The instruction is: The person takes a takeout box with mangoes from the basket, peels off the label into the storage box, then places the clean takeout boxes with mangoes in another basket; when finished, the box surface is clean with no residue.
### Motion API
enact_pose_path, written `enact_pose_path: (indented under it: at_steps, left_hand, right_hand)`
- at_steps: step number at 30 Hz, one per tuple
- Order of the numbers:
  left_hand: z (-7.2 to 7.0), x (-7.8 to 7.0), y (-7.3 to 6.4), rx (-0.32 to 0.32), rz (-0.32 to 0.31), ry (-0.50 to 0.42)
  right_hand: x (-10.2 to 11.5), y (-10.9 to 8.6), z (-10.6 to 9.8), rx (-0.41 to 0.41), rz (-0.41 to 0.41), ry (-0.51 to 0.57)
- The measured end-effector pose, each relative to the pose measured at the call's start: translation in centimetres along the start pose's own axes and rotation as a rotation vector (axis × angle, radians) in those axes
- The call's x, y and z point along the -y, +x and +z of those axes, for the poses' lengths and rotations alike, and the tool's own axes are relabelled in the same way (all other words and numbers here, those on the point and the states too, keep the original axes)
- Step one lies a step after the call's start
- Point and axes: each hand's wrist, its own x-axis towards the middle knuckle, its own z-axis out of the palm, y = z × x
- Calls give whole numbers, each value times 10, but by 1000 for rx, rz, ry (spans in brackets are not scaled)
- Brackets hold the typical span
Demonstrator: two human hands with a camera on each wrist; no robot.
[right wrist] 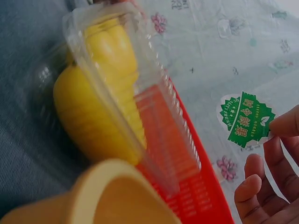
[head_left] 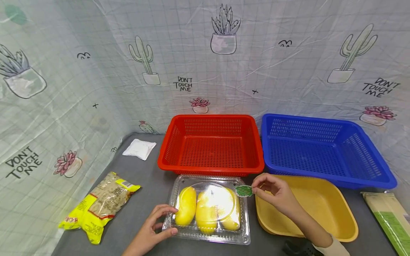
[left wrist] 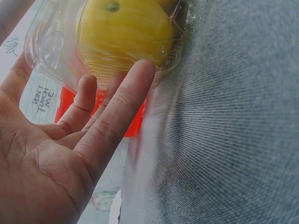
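Observation:
A clear plastic clamshell box [head_left: 211, 234] with several yellow mangoes [head_left: 186, 206] inside lies in front of me, its lid down. My left hand [head_left: 152, 227] rests against the box's left side, fingers loosely extended along the edge and thumb at the near corner. The left wrist view shows those fingertips [left wrist: 142, 70] right at the clear wall, beside a mango. Between thumb and forefinger, my right hand [head_left: 275, 193] pinches a green and white sticker [head_left: 244, 191] by its edge. It is held over the box's far right corner, and its printed face shows in the right wrist view.
Behind the box stands a red basket [head_left: 211, 170], with a blue basket [head_left: 330, 179] to its right. A yellow basin [head_left: 349, 227] sits under my right forearm. At left lie a yellow snack bag [head_left: 99, 206] and a white packet [head_left: 139, 148]; a green-beige package [head_left: 387, 217] is far right.

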Motion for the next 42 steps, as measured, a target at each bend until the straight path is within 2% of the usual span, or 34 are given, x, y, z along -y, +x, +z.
enact_pose_path:
  at_steps: [2, 6, 11, 16, 19, 26, 33, 37, 42]
  left_hand:
    - [0, 0, 0, 9, -15, -10]
    - [-1, -1, 1, 19, -52, -24]
    - [-1, -1, 0, 13, -45, -16]
    - [0, 1, -1, 13, -17, -7]
    - [0, 1, -2, 15, -21, -7]
    - [0, 2, -2, 11, -28, -16]
    - [0, 3, -1, 10, 26, -18]
    - [0, 3, 0, 10, 61, -10]
    - [0, 4, 1, 14, 69, -11]
  right_hand:
    - [-1, -5, -6, -14, -7, 9]
    - [-2, -17, -19, -51, 38, -2]
    - [-3, -32, -31, -54, 117, -87]
    - [-5, -46, -43, 8, 189, -247]
    - [-8, -52, -51, 60, 229, -297]
    - [-14, -59, -62, 192, 327, -291]
    - [-22, -59, -66, 282, 412, -324]
    - [-24, -59, -67, 311, 472, -316]
    - [-24, -61, -66, 314, 531, -321]
